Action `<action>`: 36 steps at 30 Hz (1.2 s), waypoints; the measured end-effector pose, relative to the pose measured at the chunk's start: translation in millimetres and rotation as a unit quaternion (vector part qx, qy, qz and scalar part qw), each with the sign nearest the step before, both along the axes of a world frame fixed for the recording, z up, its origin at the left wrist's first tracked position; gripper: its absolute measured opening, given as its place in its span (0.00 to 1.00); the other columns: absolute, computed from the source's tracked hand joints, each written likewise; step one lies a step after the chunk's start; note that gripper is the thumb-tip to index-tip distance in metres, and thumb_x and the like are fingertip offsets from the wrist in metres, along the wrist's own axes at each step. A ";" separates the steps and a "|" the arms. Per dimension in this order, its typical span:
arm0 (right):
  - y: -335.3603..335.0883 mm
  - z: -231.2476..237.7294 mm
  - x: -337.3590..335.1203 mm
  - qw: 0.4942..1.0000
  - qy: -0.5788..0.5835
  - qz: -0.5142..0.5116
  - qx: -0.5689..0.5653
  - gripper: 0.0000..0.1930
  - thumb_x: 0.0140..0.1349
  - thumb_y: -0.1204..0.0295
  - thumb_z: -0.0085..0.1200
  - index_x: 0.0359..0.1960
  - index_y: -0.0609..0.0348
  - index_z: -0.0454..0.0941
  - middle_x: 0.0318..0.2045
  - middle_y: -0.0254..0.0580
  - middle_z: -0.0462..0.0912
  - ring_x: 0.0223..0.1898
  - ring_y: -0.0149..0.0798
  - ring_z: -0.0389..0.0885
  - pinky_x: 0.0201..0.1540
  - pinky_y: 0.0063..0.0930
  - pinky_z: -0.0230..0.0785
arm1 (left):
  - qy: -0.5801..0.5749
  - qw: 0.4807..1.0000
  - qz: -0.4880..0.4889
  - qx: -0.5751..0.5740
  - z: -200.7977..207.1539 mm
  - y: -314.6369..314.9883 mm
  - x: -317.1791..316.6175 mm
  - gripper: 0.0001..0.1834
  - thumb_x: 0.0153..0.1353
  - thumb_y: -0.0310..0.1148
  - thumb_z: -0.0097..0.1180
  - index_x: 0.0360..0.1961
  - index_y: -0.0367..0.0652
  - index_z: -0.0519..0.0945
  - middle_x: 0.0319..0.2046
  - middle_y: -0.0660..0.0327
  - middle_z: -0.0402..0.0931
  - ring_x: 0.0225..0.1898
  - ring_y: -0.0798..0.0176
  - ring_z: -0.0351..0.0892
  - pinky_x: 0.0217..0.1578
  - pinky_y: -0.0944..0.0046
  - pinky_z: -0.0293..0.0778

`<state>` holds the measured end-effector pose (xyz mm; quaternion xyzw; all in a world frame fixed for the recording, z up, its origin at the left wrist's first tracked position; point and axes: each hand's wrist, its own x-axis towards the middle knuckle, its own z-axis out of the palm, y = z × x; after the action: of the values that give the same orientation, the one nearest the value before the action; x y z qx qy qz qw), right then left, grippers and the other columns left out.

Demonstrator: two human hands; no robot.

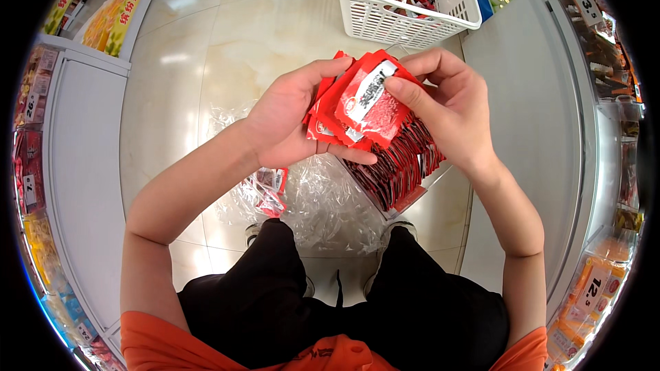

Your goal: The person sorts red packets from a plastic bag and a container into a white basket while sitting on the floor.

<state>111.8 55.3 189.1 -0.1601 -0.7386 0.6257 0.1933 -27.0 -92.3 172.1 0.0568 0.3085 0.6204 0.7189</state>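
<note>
Apparently stacking packets (375, 99), cradled in left hand (285, 113) and pinched by right hand (454, 106), with box (412, 200) below both, likely needing squared edges next.

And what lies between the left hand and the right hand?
In the head view, a loose stack of glossy red square packets lies between the left hand and the right hand, touching both.

I hold a loose stack of small, flat red packets (344, 111) just above the middle of the frame, their edges overlapping unevenly toward the left. The top packet (378, 103) lies tilted, glossy face up, with a slanted white label (373, 93) carrying dark print.
</note>
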 end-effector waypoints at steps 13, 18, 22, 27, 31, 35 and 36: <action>13.3 8.6 -3.8 0.983 -0.015 -0.102 -0.151 0.19 0.64 0.77 0.46 0.57 0.61 0.62 0.46 0.43 0.77 0.32 0.31 0.79 0.27 0.19 0.72 | 0.167 0.986 0.009 0.020 -0.8 2.9 -5.8 0.23 0.66 0.29 0.43 0.62 0.36 0.60 0.55 0.47 0.69 0.56 0.50 0.73 0.48 0.48 0.79; 62.1 -43.5 -1.0 0.990 -0.115 -0.085 0.014 0.08 0.60 0.77 0.52 0.38 0.65 0.79 0.29 0.38 0.82 0.30 0.29 0.80 0.32 0.24 0.73 | 0.222 0.972 0.046 -0.059 -22.4 4.5 -17.6 0.22 0.68 0.36 0.45 0.58 0.34 0.63 0.52 0.48 0.72 0.53 0.54 0.75 0.51 0.54 0.77; 77.4 -134.7 3.0 0.969 -0.181 -0.092 0.143 0.06 0.55 0.76 0.57 0.31 0.67 0.81 0.26 0.43 0.84 0.27 0.31 0.81 0.33 0.25 0.73 | 0.168 0.977 0.080 -0.103 -43.8 2.1 -24.4 0.22 0.68 0.37 0.46 0.57 0.34 0.65 0.49 0.50 0.74 0.51 0.57 0.76 0.50 0.57 0.77; 61.3 -171.1 -7.9 0.939 -0.219 -0.106 0.244 0.03 0.50 0.78 0.55 0.26 0.66 0.78 0.24 0.49 0.82 0.27 0.44 0.81 0.35 0.32 0.74 | 0.107 0.980 0.037 -0.164 -73.5 -1.3 -4.0 0.19 0.67 0.37 0.49 0.53 0.35 0.70 0.46 0.51 0.76 0.45 0.60 0.78 0.47 0.61 0.77; 72.5 -195.3 -13.5 0.891 -0.188 -0.045 0.412 0.01 0.50 0.80 0.52 0.26 0.64 0.73 0.28 0.50 0.79 0.29 0.52 0.80 0.34 0.44 0.72 | 0.115 0.978 -0.001 -0.172 -78.8 1.1 4.6 0.19 0.66 0.37 0.51 0.53 0.37 0.71 0.46 0.55 0.76 0.46 0.62 0.78 0.49 0.61 0.77; 73.1 -198.3 -18.9 0.865 -0.222 -0.028 0.450 0.03 0.51 0.78 0.52 0.28 0.62 0.72 0.30 0.49 0.79 0.31 0.54 0.79 0.35 0.47 0.71 | 0.127 0.973 0.005 -0.194 -83.6 2.8 12.6 0.20 0.65 0.39 0.52 0.53 0.39 0.71 0.47 0.56 0.75 0.48 0.63 0.77 0.49 0.61 0.77; 72.8 -197.8 -19.8 0.859 -0.232 -0.030 0.456 0.04 0.51 0.77 0.52 0.28 0.62 0.73 0.30 0.50 0.79 0.30 0.54 0.79 0.35 0.46 0.71 | 0.128 0.972 0.008 -0.197 -83.7 3.8 13.2 0.20 0.65 0.40 0.53 0.52 0.39 0.70 0.47 0.55 0.75 0.49 0.62 0.77 0.48 0.60 0.78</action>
<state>92.0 128.1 -8.7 -0.2165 -0.9596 0.1578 0.0864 -13.9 -88.5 88.3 -0.0096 0.5142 0.5405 0.6658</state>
